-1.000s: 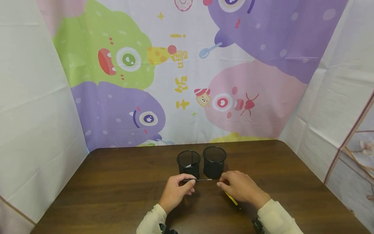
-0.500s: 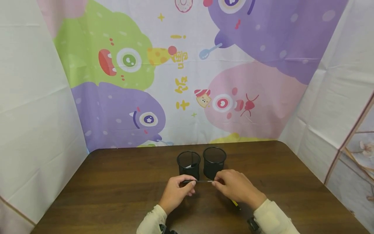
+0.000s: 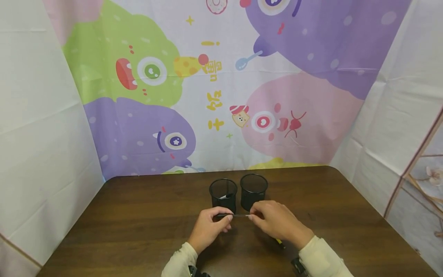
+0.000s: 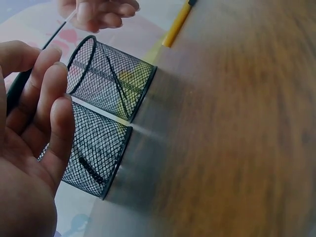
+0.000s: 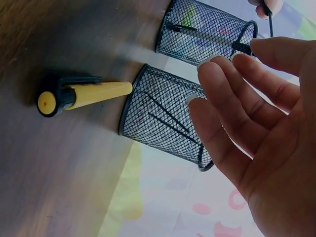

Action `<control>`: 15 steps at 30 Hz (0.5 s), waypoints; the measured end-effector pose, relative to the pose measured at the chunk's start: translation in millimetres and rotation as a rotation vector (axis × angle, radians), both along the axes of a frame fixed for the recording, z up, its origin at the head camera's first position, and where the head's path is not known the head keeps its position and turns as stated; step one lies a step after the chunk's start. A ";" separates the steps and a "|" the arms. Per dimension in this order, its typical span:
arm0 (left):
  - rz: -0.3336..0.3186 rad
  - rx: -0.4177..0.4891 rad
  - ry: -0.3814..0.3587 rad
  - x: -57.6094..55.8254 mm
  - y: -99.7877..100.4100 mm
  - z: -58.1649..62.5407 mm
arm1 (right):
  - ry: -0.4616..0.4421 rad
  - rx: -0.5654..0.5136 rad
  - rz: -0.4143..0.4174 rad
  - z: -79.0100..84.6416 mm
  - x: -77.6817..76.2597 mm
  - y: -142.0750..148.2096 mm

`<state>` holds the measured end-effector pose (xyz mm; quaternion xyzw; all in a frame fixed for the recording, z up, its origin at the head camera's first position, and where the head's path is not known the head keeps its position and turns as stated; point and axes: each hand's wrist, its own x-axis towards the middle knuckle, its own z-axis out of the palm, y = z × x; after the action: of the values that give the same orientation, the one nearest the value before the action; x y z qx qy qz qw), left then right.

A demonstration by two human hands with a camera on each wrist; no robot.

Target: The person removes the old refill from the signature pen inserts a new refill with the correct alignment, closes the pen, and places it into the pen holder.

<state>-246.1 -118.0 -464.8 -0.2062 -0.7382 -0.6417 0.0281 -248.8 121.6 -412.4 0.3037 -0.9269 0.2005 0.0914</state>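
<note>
In the head view my left hand [image 3: 210, 227] pinches a thin black rod with a pale tip [image 3: 240, 215], held level above the table. Its thicker black part [image 4: 19, 89] lies within the left hand's grip in the left wrist view. My right hand [image 3: 281, 223] pinches the pale end between thumb and fingertip; its other fingers are loosely bent. Just behind both hands stand two black mesh pen holders, the left holder [image 3: 221, 202] and the right holder [image 3: 253, 200]. A yellow pen with a black cap [image 5: 98, 95] lies on the table below the right hand, mostly hidden in the head view.
A pen with a black and white body [image 3: 226, 196] sits in the left holder. Thin dark sticks [image 5: 168, 118] show through the right holder's mesh. The brown table [image 3: 138, 223] ends at a patterned cloth [image 3: 221, 150], with pale cloth walls on both sides.
My right hand has moved left from beside the rod's pale tip and now pinches it. It covers more of the yellow pen. The left hand has hardly moved.
</note>
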 end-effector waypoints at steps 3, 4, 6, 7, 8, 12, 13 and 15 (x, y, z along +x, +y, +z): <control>0.002 -0.005 0.001 -1.0 0.1 -0.6 | 0.005 0.007 0.018 1.2 0.3 -0.5; 0.002 -0.007 0.000 -1.1 0.0 -0.8 | 0.004 0.007 0.023 1.6 0.5 -0.6; -0.003 -0.006 0.001 -1.0 0.0 -0.7 | 0.005 0.001 0.035 2.2 0.7 -1.1; -0.004 -0.007 -0.001 -0.8 0.0 -0.3 | 0.007 0.000 0.040 2.3 0.7 -1.5; -0.005 -0.002 -0.006 -0.7 -0.1 -0.4 | 0.006 -0.002 0.044 2.5 1.1 -1.9; -0.008 0.012 -0.018 0.0 -0.3 -0.1 | 0.011 -0.004 0.050 2.4 1.5 -3.7; -0.009 0.016 -0.019 0.0 -0.4 -0.5 | 0.011 -0.004 0.050 2.2 1.7 -4.1; -0.011 0.016 -0.018 0.2 -0.5 -0.5 | 0.012 -0.003 0.049 1.9 1.9 -4.8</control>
<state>-245.9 -118.5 -465.3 -0.2041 -0.7321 -0.6496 0.0196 -246.9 116.8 -410.4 0.3274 -0.9184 0.2022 0.0923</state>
